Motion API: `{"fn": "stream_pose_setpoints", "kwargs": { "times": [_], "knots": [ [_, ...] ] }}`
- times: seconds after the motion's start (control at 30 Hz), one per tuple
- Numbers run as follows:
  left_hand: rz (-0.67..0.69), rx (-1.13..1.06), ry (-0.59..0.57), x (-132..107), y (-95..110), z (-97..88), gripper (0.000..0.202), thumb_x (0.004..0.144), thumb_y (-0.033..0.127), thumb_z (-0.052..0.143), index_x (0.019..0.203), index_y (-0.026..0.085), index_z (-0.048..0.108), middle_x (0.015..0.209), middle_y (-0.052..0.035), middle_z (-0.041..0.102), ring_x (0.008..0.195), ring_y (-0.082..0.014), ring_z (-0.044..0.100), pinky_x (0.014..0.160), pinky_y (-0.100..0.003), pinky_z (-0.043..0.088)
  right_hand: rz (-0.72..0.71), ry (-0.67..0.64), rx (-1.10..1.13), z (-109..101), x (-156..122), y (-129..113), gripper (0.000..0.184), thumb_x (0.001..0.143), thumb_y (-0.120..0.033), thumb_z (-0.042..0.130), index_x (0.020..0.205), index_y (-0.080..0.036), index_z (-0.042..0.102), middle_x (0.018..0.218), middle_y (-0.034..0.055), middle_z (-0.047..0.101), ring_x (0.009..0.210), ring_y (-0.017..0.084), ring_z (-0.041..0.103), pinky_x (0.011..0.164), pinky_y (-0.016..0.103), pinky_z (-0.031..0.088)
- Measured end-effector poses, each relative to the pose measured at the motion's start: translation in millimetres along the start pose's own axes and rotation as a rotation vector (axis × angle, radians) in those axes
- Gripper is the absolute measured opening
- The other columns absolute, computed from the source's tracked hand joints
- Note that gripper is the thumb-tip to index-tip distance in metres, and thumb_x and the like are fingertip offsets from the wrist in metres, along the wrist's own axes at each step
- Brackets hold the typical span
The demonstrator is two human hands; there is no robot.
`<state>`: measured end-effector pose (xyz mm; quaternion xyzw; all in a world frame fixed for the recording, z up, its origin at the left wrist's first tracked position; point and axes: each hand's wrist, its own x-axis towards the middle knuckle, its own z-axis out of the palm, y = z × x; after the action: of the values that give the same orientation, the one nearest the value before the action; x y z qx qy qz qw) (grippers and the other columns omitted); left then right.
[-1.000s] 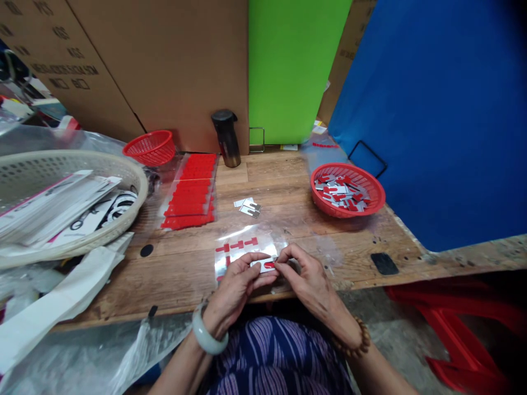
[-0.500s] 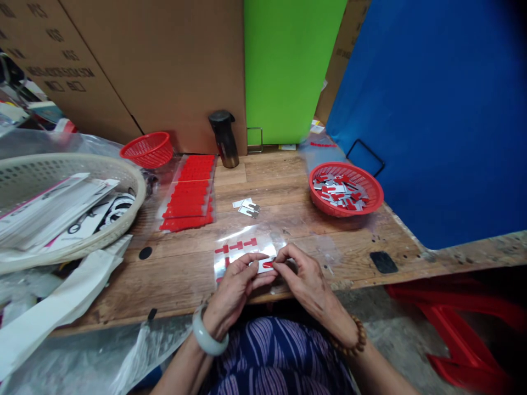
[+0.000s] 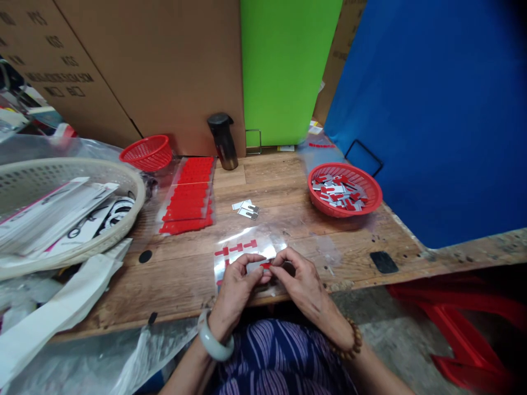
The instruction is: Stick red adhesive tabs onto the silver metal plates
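Observation:
My left hand (image 3: 236,282) and my right hand (image 3: 298,280) meet at the near edge of the wooden table (image 3: 288,219). Both pinch a small silver metal piece with a red sticker (image 3: 263,265) between their fingertips. Under them lies a clear plastic sheet (image 3: 247,247) carrying a few red T-shaped stickers. A few bare silver metal pieces (image 3: 246,208) lie farther out on the table. A red basket (image 3: 345,189) at the right holds several metal pieces with red stickers.
Sheets of red stickers (image 3: 189,195) lie at the left centre. A small red basket (image 3: 147,152) and a dark flask (image 3: 222,140) stand at the back. A large cream basket (image 3: 82,170) with papers sits left. Cardboard, green and blue panels wall the back.
My hands have stayed together on the small piece, shifting slightly left and closer in. The view has drifted a little.

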<state>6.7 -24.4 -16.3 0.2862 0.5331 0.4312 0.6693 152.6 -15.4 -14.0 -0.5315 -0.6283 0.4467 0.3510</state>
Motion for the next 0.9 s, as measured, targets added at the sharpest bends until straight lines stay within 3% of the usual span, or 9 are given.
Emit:
{"fn": "stream_pose_setpoints", "kwargs": {
  "times": [0.2,0.57,0.9],
  "knots": [
    [0.135,0.149,0.065,-0.7,0.1,-1.0,0.025,0.070,0.025,0.068,0.092,0.013,0.061,0.067,-0.0016,0.068,0.063,-0.0128,0.064,0.064,-0.021,0.048,-0.046,0.100,0.029,7.1,-2.6,-3.1,0.012,0.076,-0.014,0.057,0.065,-0.019,0.053,0.076,-0.0002,0.053,0.077,0.015,0.051,0.068,0.025,0.039],
    [-0.087,-0.070,-0.001,-2.7,5.1,-3.9,0.036,0.065,0.020,0.074,0.096,0.013,0.056,0.069,-0.0077,0.073,0.062,-0.0155,0.069,0.067,-0.025,0.053,-0.028,0.029,-0.025,0.9,0.3,-4.3,0.011,0.081,-0.011,0.046,0.075,-0.019,0.050,0.072,-0.0018,0.053,0.068,0.013,0.049,0.063,0.024,0.037],
    [-0.129,-0.101,0.007,-1.4,4.3,-3.4,0.036,0.067,0.015,0.073,0.098,0.013,0.055,0.068,-0.0073,0.072,0.063,-0.0163,0.070,0.066,-0.025,0.055,-0.089,0.061,-0.142,5.0,2.0,4.5,0.011,0.081,-0.009,0.046,0.077,-0.019,0.050,0.075,-0.0006,0.055,0.070,0.014,0.050,0.063,0.025,0.036]
  ]
}}
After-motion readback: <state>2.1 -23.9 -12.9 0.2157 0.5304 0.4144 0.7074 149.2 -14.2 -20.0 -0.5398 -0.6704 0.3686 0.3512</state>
